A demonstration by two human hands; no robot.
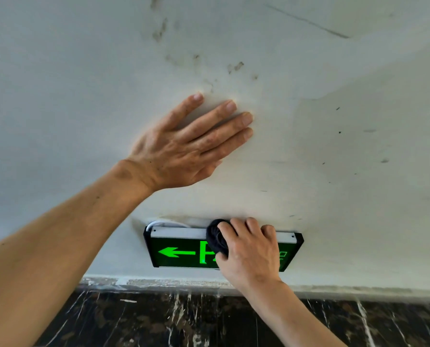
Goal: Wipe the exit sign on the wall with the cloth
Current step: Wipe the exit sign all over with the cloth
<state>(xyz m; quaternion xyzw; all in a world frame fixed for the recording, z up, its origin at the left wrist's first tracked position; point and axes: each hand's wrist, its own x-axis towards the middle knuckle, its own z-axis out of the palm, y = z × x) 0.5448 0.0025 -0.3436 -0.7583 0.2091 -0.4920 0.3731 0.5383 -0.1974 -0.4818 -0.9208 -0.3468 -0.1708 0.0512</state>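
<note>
The exit sign is a black box with a lit green arrow and a pale top strip, fixed low on the white wall. A dark bunched cloth is pressed against the sign's upper middle. My right hand is closed on the cloth and covers the right half of the sign's face. Higher up, my left hand lies flat on the wall above the sign, fingers spread, holding nothing.
The white wall carries dark smudges and scuff marks. A white cable loops behind the sign's top left corner. Below the wall runs a dark marble skirting with white veins.
</note>
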